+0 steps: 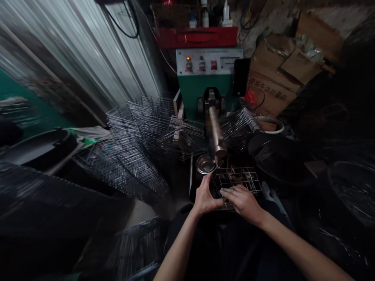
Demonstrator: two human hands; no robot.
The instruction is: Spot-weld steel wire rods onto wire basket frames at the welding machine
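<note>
A small wire rack (254, 180) with a grid of thin metal rods lies in front of me, under the tip of a spot welder's electrode arm (216, 130). My left hand (205, 198) grips the rack's left end, thumb and fingers spread around its corner. My right hand (245, 202) holds the near edge, its fingers bent over the wires. The fingertips of both hands are partly hidden in the dark. Just beyond my left fingers stands a round metal tin (205, 164).
The green machine body (190, 91) with its lit control panel rises behind the arm. Piles of wire racks (137, 144) stand at the left. On the right are a dark round pan (275, 156), a tub of wire pieces (356, 191) and cardboard boxes (272, 74).
</note>
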